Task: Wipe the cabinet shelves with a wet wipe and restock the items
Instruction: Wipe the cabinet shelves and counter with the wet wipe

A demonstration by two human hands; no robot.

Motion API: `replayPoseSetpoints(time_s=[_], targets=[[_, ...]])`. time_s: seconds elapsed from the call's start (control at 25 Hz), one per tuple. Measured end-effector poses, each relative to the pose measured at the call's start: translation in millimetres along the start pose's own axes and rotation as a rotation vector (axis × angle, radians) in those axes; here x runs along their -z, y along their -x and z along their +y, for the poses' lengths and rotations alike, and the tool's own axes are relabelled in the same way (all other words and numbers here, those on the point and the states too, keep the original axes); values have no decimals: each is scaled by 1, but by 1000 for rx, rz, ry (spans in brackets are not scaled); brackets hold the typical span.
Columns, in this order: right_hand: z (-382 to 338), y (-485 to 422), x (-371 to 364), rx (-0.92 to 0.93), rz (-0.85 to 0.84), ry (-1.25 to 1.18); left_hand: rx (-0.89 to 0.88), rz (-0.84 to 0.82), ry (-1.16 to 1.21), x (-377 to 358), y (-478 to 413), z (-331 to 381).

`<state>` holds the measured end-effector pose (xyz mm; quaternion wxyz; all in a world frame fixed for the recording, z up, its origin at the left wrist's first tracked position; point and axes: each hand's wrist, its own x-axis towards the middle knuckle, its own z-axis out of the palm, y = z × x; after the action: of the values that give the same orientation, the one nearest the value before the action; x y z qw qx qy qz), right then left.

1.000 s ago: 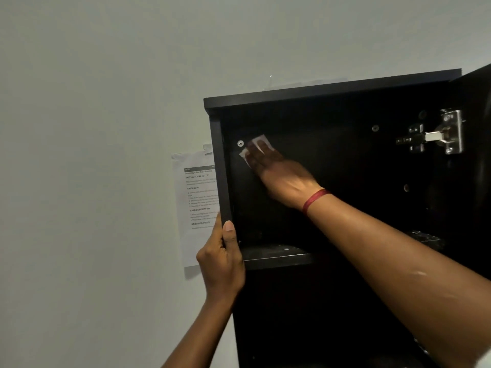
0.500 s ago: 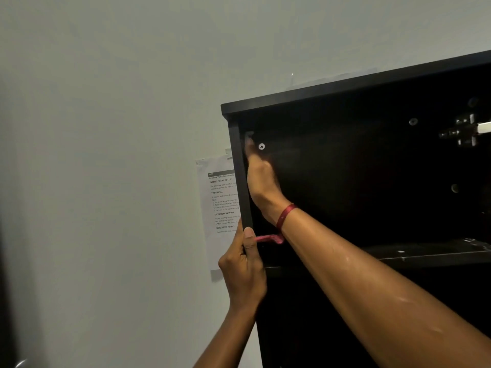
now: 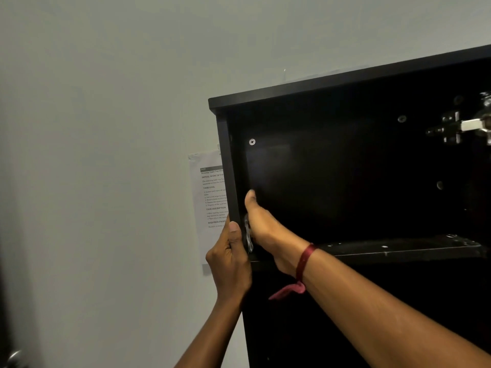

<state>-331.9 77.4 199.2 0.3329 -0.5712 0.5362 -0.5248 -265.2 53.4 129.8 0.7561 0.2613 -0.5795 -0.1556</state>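
Observation:
A black wall cabinet stands open with a dark, bare upper compartment. My right hand reaches inside and presses a white wet wipe flat against the inner left side wall, low down near the shelf; only a crumpled edge of the wipe shows under the palm. A red band circles that wrist. My left hand grips the cabinet's front left edge from outside, thumb on the edge, just beside the right hand.
A printed paper sheet is taped to the pale wall left of the cabinet. A metal door hinge sits on the right inner wall. A screw head shows on the back panel. Below the shelf is dark.
My right hand went from the back panel to the left inner wall, then slid down it with the wipe to near the shelf. My left hand kept its grip on the edge.

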Motion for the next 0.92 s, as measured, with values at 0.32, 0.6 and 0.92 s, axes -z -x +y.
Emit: replayPoseSetpoints(time_s=[0.32,0.6,0.92], targets=[[-98,-15,-4,578,26,-373,-7,15,-51,1,-1,-6],[3,-5,-25,314,3,35,-29,-63,-141,2,-6,-19],[-23,15,-14,319,-14,-25,-18,-10,-69,1,-2,-16]])
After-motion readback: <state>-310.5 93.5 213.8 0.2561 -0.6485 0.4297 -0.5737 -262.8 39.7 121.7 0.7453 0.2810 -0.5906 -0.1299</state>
